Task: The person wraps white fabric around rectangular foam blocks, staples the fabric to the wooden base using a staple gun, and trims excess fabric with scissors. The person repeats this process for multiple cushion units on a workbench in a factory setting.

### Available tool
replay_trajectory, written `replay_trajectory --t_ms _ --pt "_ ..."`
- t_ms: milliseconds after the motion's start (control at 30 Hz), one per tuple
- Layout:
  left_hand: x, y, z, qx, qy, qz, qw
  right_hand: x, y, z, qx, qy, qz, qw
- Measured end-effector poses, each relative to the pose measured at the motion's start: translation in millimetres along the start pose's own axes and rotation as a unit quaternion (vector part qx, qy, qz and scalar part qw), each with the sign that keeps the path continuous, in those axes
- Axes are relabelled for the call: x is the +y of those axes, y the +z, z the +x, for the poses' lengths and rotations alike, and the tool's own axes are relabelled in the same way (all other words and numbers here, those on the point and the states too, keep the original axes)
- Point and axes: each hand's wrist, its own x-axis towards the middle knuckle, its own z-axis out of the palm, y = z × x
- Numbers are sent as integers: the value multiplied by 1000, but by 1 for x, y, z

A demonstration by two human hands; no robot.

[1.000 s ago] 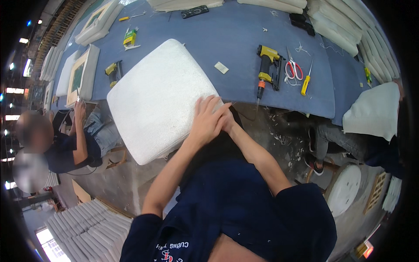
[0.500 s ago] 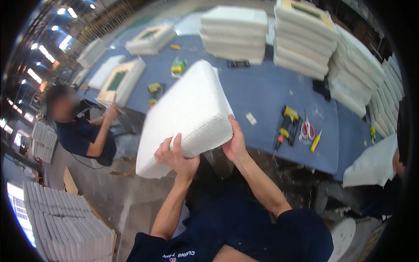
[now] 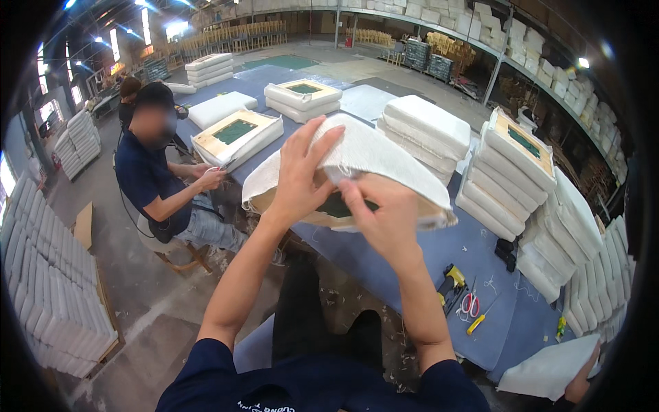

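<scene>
Up in the air above the near part of the counter (image 3: 353, 250), here's the white padded seat cushion (image 3: 391, 151), tipped so its wooden underside faces down and towards the wearer, a green panel (image 3: 333, 206) sitting in the frame's opening. Its long visible edge runs left to right, dipping at the right-hand corner. The left hand (image 3: 298, 182) has it, fingers spread over the fabric, thumb tucked below, clasping the near-left edge. The right hand (image 3: 388, 213) is at the underside, fingers curled, thumb up by the frayed fabric edge; blur there, so can't tell whether it's pinching anything! Over to the right on the counter: yellow-and-black staple gun (image 3: 451, 283), red-handled scissors (image 3: 470, 304), yellow-handled screwdriver (image 3: 476, 325). Beyond them, a cushion stack (image 3: 494, 196), and in the background a tall storage rack (image 3: 498, 62) loaded with pale bundles (image 3: 473, 27).
</scene>
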Motion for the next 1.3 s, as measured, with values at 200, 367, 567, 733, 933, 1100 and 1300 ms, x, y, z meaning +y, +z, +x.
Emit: replay_trajectory --t_ms 200,367,567,733,933,1100,1300 --pt "9 20 19 -25 10 -13 1000 40 -8 -4 127 -198 -78 969" --pt "21 31 24 -42 35 1 999 50 -29 -13 181 -182 -49 965" --pt "24 42 27 -34 29 13 999 52 -51 -9 111 -194 -206 952" --pt "36 50 31 -31 35 7 999 44 -69 10 92 -250 -195 944" --pt "49 48 27 13 69 35 997 37 -99 30 -101 65 14 993" --pt "47 71 -9 76 178 136 972 43 -121 59 -271 295 233 886" --pt "52 72 -13 112 207 182 955 40 -110 50 -143 -28 -40 988"
